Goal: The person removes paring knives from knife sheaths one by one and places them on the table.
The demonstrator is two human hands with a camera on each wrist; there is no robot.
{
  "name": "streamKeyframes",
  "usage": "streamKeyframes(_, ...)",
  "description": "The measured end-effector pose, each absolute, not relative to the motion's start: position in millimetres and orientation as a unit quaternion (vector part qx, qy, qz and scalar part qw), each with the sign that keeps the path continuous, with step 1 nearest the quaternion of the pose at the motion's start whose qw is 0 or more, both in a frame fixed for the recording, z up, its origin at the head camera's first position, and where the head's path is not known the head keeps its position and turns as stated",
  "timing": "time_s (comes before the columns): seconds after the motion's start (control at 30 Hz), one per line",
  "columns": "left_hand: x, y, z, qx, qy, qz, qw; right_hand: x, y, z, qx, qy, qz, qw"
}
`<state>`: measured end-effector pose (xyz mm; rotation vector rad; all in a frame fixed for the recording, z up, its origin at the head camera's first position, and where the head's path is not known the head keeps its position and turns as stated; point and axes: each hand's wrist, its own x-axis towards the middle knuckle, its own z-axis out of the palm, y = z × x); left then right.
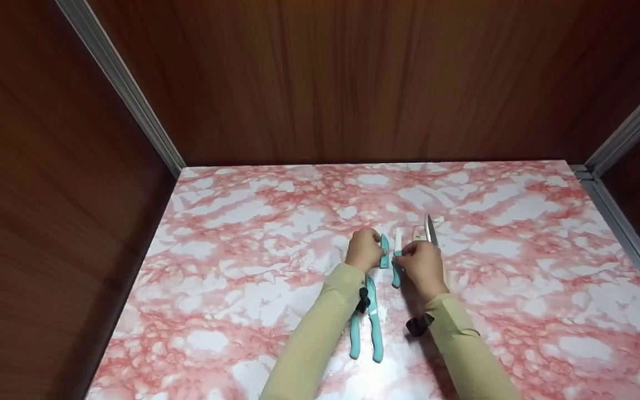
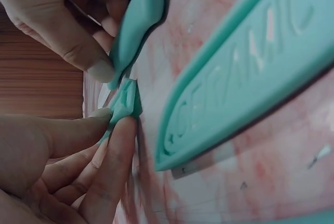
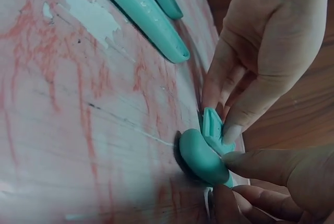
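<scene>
My left hand [image 1: 364, 250] pinches a small teal knife sheath [image 1: 384, 251] between thumb and fingers. Just right of it, my right hand [image 1: 423, 265] grips a small knife [image 1: 396, 276] where its teal handle meets the white blade, which points away from me. Sheath and knife lie side by side, nearly parallel, in the head view. From the left wrist, the sheath's open end [image 2: 125, 98] shows close by the knife handle [image 2: 138, 20]. The right wrist view has the rounded handle end [image 3: 201, 156] in front, partly covering the sheath [image 3: 213, 125].
Two more teal-handled knives [image 1: 376, 339] lie nearer me by the left forearm; a large teal sheath marked CERAMIC [image 2: 245, 67] shows close up. Beyond the right hand are a pointed metal blade [image 1: 431, 230] and a beige piece [image 1: 418, 234]. Wooden panels [image 1: 353, 83] surround the marbled table [image 1: 231, 311].
</scene>
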<state>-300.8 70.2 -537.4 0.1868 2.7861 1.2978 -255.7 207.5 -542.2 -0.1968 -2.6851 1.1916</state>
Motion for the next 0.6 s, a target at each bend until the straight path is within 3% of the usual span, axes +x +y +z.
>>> streamKeyframes(0.6,-301.7,74.1,-540.9,0.069,0.903,0.422,0.036,-258.1,211.5,-541.7,-0.067,-0.913,0.392,0.090)
